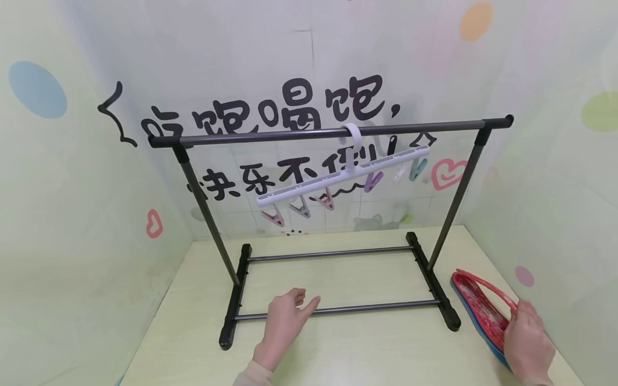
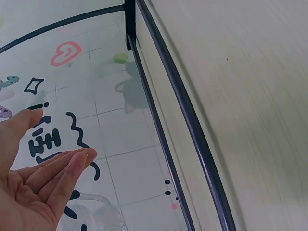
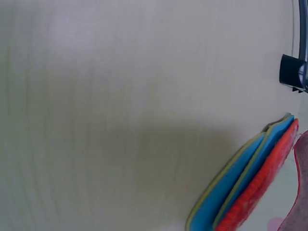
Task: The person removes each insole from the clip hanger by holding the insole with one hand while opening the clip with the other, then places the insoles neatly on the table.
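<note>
At the right of the head view lies a small stack of insoles, with blue insoles (image 3: 230, 184) beneath a fuzzy red insole (image 3: 263, 184). My right hand (image 1: 528, 343) grips the near part of a red-edged insole (image 1: 492, 289), whose edge stands raised above the stack. In the right wrist view this lifted insole shows at the right edge, while the hand is out of frame. Over the front bar of a drying rack, my left hand (image 1: 286, 320) hovers with relaxed fingers and holds nothing. Its palm also shows in the left wrist view.
The dark metal rack (image 1: 270, 137) stands on a pale table (image 1: 338, 354). From its top bar hangs a tilted white clip hanger (image 1: 309, 186) with several coloured clips (image 1: 373, 182). Printed curtains (image 1: 96, 214) enclose the back and both sides.
</note>
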The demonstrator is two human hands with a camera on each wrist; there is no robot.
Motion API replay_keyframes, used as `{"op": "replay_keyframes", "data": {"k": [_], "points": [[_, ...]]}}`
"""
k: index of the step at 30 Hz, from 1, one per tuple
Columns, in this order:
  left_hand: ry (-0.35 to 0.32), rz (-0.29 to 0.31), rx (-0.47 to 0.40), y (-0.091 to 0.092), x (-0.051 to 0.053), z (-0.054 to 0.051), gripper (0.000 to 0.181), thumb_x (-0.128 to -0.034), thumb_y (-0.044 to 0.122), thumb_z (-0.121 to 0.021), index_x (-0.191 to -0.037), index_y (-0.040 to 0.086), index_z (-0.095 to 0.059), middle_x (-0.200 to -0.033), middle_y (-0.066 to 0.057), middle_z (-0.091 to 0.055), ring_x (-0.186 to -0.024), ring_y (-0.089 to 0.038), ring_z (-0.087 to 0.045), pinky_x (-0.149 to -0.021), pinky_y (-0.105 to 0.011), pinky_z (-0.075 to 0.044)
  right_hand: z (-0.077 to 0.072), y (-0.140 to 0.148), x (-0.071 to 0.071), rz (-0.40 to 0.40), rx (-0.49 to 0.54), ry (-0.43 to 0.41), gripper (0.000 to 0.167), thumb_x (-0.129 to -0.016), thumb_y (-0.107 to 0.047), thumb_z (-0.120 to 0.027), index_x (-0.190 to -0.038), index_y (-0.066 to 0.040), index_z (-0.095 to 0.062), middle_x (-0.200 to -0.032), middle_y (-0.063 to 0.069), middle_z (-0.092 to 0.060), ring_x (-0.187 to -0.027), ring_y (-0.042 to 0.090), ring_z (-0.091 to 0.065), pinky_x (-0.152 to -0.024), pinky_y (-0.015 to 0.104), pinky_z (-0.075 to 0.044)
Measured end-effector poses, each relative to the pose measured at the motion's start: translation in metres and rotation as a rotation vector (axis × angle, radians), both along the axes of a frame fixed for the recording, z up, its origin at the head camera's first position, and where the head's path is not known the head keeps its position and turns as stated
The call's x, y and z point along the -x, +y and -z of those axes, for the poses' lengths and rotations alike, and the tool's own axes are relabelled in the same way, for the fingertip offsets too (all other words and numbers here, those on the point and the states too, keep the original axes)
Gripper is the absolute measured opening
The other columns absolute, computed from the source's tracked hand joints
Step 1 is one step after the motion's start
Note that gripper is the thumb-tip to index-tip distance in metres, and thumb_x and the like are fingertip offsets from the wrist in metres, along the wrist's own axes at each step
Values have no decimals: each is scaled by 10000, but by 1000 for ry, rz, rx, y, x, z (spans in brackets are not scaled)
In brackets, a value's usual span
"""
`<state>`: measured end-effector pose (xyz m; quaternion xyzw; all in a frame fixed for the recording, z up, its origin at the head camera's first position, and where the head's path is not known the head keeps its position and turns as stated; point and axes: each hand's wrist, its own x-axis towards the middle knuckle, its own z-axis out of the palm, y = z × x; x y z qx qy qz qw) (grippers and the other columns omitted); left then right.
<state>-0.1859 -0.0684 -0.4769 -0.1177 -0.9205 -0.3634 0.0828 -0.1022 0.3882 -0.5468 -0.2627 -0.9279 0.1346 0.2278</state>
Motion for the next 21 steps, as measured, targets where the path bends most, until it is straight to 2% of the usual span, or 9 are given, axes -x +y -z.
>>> {"op": "replay_keyframes", "data": {"k": [5,9,14,19,21], "points": [[9,-7,1,-1,-1,1,486,-893,417,-702,-1049,-44,-708,-948,-192,-754,-866,-272,-752,-742,-396,-600,9,-2,-3,-44,-12,-50,386,-1010,-41,-404,-1332,167,-444,-1382,377,-433,-1294,518,-439,-1004,639,-401],[7,-10,0,-2,-2,0,501,-893,432,-698,-1047,-45,-708,-949,-196,-753,-864,-274,-752,-742,-398,-599,17,-5,-7,-76,-46,-38,393,-988,-23,-438,-1314,196,-452,-1351,388,-449,-1261,530,-463,-1062,594,-375],[8,-9,1,-4,-2,1,536,-896,467,-684,-1050,-46,-706,-951,-198,-753,-867,-279,-751,-745,-400,-600,26,-8,-10,-121,-67,-61,417,-975,-15,-466,-1328,204,-431,-1348,399,-435,-1246,551,-454,-1054,605,-369],[15,-6,0,-3,-1,1,531,-895,464,-685,-1043,-45,-707,-943,-197,-753,-864,-281,-752,-744,-401,-600,33,-11,-13,-166,-45,-95,457,-998,-56,-464,-1365,204,-381,-1369,412,-400,-1258,572,-417,-1070,622,-332],[18,-7,-1,-3,-1,1,514,-893,446,-693,-1041,-47,-707,-941,-199,-753,-863,-284,-751,-745,-403,-600,35,-12,-12,-157,-35,-103,486,-1030,-138,-462,-1367,203,-379,-1370,415,-399,-1264,571,-411,-1069,621,-333]]}}
